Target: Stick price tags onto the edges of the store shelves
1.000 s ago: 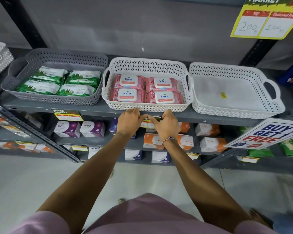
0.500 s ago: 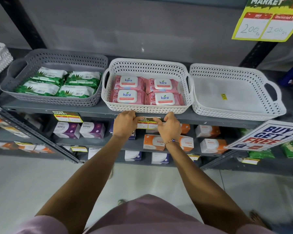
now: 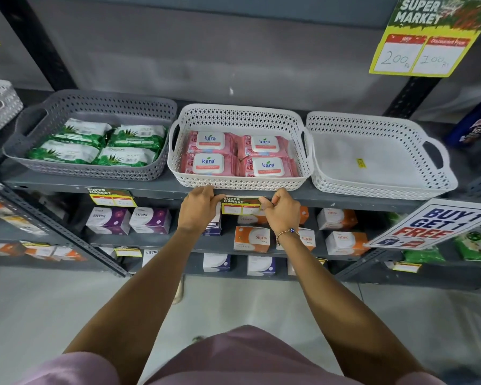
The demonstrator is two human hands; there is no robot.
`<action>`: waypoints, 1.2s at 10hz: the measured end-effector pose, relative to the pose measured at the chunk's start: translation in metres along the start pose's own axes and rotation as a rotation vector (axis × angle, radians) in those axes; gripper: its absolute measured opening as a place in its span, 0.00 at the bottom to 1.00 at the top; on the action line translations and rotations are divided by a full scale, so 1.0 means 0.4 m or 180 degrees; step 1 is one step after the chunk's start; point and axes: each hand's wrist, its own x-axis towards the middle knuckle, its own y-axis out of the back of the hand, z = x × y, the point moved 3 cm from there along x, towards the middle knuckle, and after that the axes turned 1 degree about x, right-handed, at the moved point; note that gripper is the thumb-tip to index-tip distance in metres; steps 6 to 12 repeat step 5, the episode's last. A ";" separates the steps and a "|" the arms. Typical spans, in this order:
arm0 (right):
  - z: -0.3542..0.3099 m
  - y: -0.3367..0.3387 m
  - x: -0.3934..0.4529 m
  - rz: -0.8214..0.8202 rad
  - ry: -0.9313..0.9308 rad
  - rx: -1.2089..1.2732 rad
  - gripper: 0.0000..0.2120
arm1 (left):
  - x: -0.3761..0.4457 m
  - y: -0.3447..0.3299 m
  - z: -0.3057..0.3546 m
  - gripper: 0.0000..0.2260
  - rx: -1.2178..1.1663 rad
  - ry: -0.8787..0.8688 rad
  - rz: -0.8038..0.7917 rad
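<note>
**A:** What are the hands doing?

**B:** Both are at the front edge of the grey metal shelf (image 3: 156,187), one at each end of a small price tag (image 3: 240,205). The left hand (image 3: 199,211) is curled, with its fingers bunched at the tag's left end. The right hand (image 3: 282,213) is also curled, its thumb and fingertips pinching the tag's right end. Neither is spread open; both grip the tag.

**A:** Is the tag stuck down?

**B:** I cannot tell. It lies flat along the shelf edge, just below the middle basket (image 3: 240,147), with the hands holding it there.

**A:** What does it look like?

**B:** A thin paper rectangle, yellow-bordered, with a dark green "SUPER MARKET" band over two white boxes. A matching tag (image 3: 112,196) sits on the same edge further left.

**A:** And the baskets?

**B:** Perforated plastic with rounded corners and cut-out handles. The left basket (image 3: 95,143) is grey and holds glossy green packs (image 3: 95,147). The middle one is white, with soft pink wipe packs (image 3: 239,154) topped by white "kara" lids. The right basket (image 3: 381,154) is white, and only a small yellow sticker (image 3: 360,163) shows on its floor.

**A:** Anything on the wrist?

**B:** A beaded bracelet (image 3: 288,233) on the right one.
</note>
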 end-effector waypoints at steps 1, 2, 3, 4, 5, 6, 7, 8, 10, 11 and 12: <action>-0.002 0.007 0.002 -0.0082 -0.0065 0.0006 0.16 | -0.007 0.006 -0.006 0.16 0.0024 0.0036 0.0015; -0.005 0.009 -0.010 -0.0160 0.0013 -0.0145 0.15 | -0.007 0.016 -0.008 0.17 0.0087 -0.0031 0.0001; -0.016 0.018 -0.037 -0.0022 0.0407 -0.0424 0.15 | -0.009 0.039 0.002 0.17 0.0199 -0.0211 0.0175; -0.045 0.046 -0.070 0.0619 0.0913 -0.0282 0.15 | -0.019 0.074 0.024 0.13 0.0236 -0.0667 0.0506; -0.095 0.075 -0.085 0.1079 0.1516 -0.0214 0.12 | -0.019 0.115 0.064 0.13 0.0255 -0.1089 0.0829; -0.095 0.075 -0.085 0.1079 0.1516 -0.0214 0.12 | -0.019 0.115 0.064 0.13 0.0255 -0.1089 0.0829; -0.095 0.075 -0.085 0.1079 0.1516 -0.0214 0.12 | -0.019 0.115 0.064 0.13 0.0255 -0.1089 0.0829; -0.095 0.075 -0.085 0.1079 0.1516 -0.0214 0.12 | -0.019 0.115 0.064 0.13 0.0255 -0.1089 0.0829; -0.095 0.075 -0.085 0.1079 0.1516 -0.0214 0.12 | -0.019 0.115 0.064 0.13 0.0255 -0.1089 0.0829; -0.095 0.075 -0.085 0.1079 0.1516 -0.0214 0.12 | -0.019 0.115 0.064 0.13 0.0255 -0.1089 0.0829; -0.095 0.075 -0.085 0.1079 0.1516 -0.0214 0.12 | -0.019 0.115 0.064 0.13 0.0255 -0.1089 0.0829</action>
